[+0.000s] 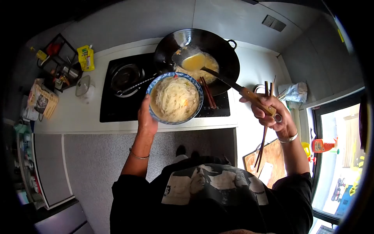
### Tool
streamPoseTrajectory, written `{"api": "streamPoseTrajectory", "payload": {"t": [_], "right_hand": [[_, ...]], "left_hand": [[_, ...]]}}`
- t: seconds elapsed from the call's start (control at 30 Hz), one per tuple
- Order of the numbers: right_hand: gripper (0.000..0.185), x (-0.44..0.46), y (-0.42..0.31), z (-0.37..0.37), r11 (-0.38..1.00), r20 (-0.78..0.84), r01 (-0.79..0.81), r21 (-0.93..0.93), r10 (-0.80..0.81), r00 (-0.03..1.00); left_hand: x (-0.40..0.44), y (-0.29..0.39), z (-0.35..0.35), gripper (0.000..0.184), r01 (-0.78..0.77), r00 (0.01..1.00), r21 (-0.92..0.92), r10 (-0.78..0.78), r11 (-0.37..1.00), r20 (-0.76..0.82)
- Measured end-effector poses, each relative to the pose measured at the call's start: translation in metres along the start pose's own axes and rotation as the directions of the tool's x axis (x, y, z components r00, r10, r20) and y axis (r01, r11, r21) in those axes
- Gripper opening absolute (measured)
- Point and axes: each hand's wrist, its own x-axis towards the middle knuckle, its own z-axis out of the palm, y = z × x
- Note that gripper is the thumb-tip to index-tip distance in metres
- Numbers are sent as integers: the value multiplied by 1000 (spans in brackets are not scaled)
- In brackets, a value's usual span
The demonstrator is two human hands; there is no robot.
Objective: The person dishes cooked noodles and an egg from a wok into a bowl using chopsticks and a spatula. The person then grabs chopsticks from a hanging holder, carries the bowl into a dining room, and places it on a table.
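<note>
My left hand [147, 119] holds a blue-and-white bowl [198, 111] by its left side, in front of the wok. Pale thin noodles [175, 98] fill the bowl, with a few orange bits on top. In my right hand [274, 113] is the wooden handle of a ladle [222, 78], together with a pair of long chopsticks [263, 146] that points down past the fingers. Yellowish broth [194, 61] lies in the ladle's head, over the black wok [230, 58]. More noodles and broth [212, 64] show inside the wok.
Red-brown chopsticks [207, 92] rest at the wok's front edge. A second burner [127, 78] with a long-handled utensil across it lies left. A yellow pouch [86, 58], a lidded jar [83, 86] and a condiment rack [62, 66] stand further left. At right is a cutting board [274, 154].
</note>
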Motion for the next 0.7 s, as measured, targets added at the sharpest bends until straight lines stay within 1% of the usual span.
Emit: {"api": "streamPoseTrajectory", "payload": {"t": [0.1, 0.13, 0.2, 0.23, 0.33, 0.37, 0.47, 0.5, 0.63, 0.67, 0.7], "right_hand": [[57, -12, 5, 13, 996, -12, 3, -87, -4, 1000], [59, -16, 7, 16, 994, -41, -12, -111, 7, 999], [60, -21, 13, 18, 985, -40, 22, -173, -29, 999], [61, -22, 14, 19, 975, -41, 14, -221, -23, 999], [62, -27, 22, 25, 958, -113, 47, -282, -82, 990], [53, -25, 23, 31, 968, -125, 79, -239, -112, 986], [58, -25, 22, 25, 949, -92, 99, -300, -132, 987], [58, -22, 23, 18, 962, -52, 123, -246, -139, 989], [53, -5, 25, -13, 988, -52, 118, -97, -124, 991], [50, 1, 18, -9, 976, -57, 132, -171, -143, 988], [48, 7, 17, -18, 972, -88, 140, -190, -159, 983]], "left_hand": [[-2, 3, 2, 56, -10, 1000, 1, 10, 1000, 0], [-1, 2, 1, 56, -16, 1000, -5, 16, 1000, 7], [1, 3, -1, 56, -19, 1000, -14, 19, 1000, 19], [2, 3, -1, 56, -22, 999, -20, 22, 1000, 27], [1, 4, -4, 55, -12, 998, -31, 14, 999, 60], [0, 5, -4, 55, -17, 998, -27, 18, 1000, 61], [-6, 8, -1, 55, -28, 998, -8, 28, 1000, 55], [-7, 8, -2, 55, -32, 998, -2, 32, 999, 51], [-10, 8, -5, 57, -20, 1000, 11, 20, 1000, 13], [-12, 10, -3, 57, -19, 1000, 10, 19, 1000, 1], [-13, 11, -2, 57, -22, 1000, 4, 22, 1000, -3]]}}
